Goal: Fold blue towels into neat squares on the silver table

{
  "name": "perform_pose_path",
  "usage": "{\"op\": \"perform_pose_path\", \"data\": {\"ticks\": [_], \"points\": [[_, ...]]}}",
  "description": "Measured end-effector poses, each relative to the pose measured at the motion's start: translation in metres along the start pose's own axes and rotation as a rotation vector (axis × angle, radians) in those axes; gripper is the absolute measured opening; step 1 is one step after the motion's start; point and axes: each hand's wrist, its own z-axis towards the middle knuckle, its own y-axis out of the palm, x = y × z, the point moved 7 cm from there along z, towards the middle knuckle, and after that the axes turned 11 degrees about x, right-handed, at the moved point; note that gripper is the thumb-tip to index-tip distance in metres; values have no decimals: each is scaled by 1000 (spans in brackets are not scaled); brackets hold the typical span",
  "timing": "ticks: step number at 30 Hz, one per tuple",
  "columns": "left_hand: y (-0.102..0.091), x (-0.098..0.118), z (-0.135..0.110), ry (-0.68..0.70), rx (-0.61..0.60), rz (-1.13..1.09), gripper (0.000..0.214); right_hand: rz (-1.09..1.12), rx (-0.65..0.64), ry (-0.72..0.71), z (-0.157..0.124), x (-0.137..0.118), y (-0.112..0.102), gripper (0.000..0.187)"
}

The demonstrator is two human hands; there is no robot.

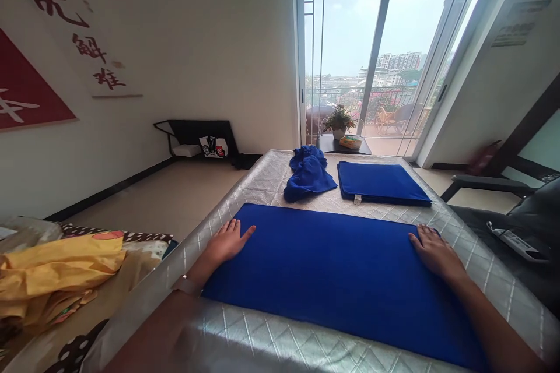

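Observation:
A large blue towel lies spread flat on the silver quilted bed surface in front of me. My left hand rests flat on the towel's far left corner, fingers stretched out. My right hand lies flat on the far right corner, fingers open too. Beyond the spread towel sits a neatly folded blue towel at the right. A crumpled blue towel lies in a heap to its left.
Yellow cloth lies on a patterned bed at the left. A small table with a potted plant stands before the glass balcony doors. A dark chair with a remote is at the right. A low black stand sits by the wall.

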Motion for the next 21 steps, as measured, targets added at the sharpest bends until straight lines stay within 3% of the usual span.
{"op": "perform_pose_path", "data": {"ticks": [3, 8, 10, 11, 13, 15, 21], "points": [[-13, 56, 14, 15, 35, -20, 103, -4, 5, -3, -1, -3, -4, 77], [-19, 222, 4, 505, -17, -255, 85, -3, -18, 11, -4, -4, -8, 76], [-16, 266, -3, 634, -43, -329, 79, -9, -24, 18, -5, -4, -10, 75], [-13, 278, -4, 656, -50, -345, 77, -14, -26, 19, -5, -5, -10, 75], [-5, 283, 1, 634, -52, -337, 77, -25, -35, 22, -6, -5, -10, 75], [2, 266, 10, 573, -44, -311, 77, -31, -44, 21, -6, -5, -10, 75], [2, 165, 35, 370, -9, -222, 79, -29, -42, 22, -8, -6, -14, 75]]}}
